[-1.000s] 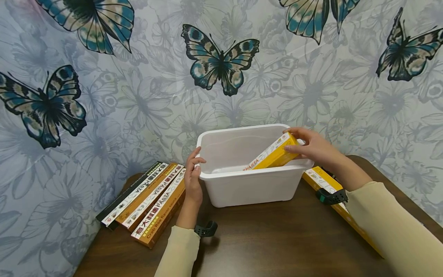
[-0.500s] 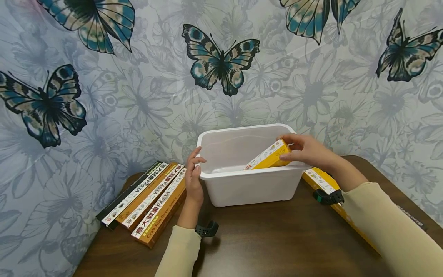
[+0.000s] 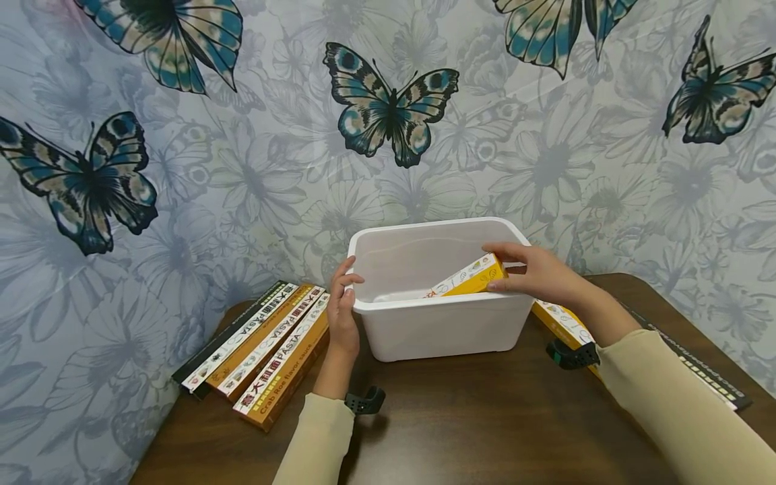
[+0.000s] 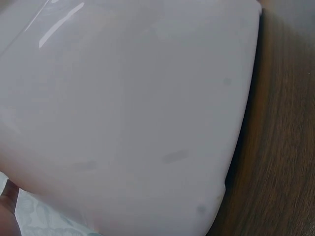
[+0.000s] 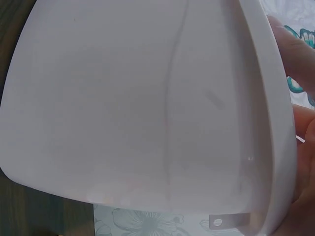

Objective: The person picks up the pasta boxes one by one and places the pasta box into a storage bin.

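Note:
A white plastic bin (image 3: 448, 331) stands on the wooden table. My left hand (image 3: 343, 316) grips its left rim, fingers over the edge. With my right hand (image 3: 542, 275) I pinch the upper end of a yellow pasta box (image 3: 471, 277), which lies tilted inside the bin, its lower end hidden by the front wall. The left wrist view is filled by the outer wall of the bin (image 4: 138, 108), with a bit of my left hand (image 4: 7, 211) at the corner. In the right wrist view the bin (image 5: 123, 98) hides the box, and my right hand (image 5: 301, 64) shows beyond the rim.
Left of the bin lie a black pasta box (image 3: 242, 331) and two brown ones, the nearest labelled Crab Roe flavor sauce (image 3: 285, 367). Another yellow pasta box (image 3: 564, 323) and a black box (image 3: 697, 364) lie at right, partly under my forearm. A butterfly-print wall covering (image 3: 291, 222) rises behind.
My right hand has moved left and down with the yellow pasta box, which sits lower in the bin. More of the black box at right shows. My left hand stays on the rim.

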